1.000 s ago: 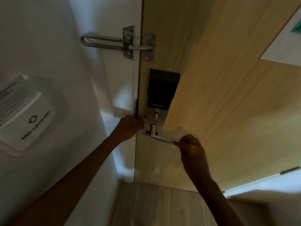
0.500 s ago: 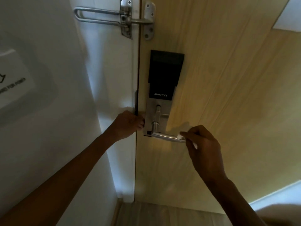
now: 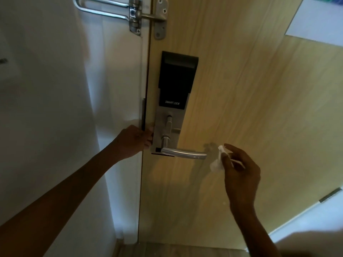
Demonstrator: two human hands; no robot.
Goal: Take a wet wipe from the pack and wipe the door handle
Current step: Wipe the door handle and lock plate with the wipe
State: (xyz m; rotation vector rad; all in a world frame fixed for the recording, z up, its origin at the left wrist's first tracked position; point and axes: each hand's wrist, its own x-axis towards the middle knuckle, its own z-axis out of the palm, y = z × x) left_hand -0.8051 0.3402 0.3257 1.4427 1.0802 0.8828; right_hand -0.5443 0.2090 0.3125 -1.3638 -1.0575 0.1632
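Observation:
A silver lever door handle (image 3: 183,153) sticks out to the right from a metal plate under a black smart lock (image 3: 176,80) on the wooden door (image 3: 250,99). My right hand (image 3: 239,169) pinches a crumpled white wet wipe (image 3: 218,163) just right of the handle's free end, a small gap apart from it. My left hand (image 3: 135,141) presses against the door's edge beside the lock plate, fingers curled at the plate's left side. The wipe pack is out of sight.
A metal swing-bar door guard (image 3: 130,10) bridges the frame and door at the top. The white wall (image 3: 55,108) runs along the left. A white sign (image 3: 319,17) hangs on the door at upper right. Wooden floor shows at the bottom.
My right hand slid off the end of the handle to the right with the wipe, which now shows more fully. The view moved closer to the lock. My left hand stayed at the door edge.

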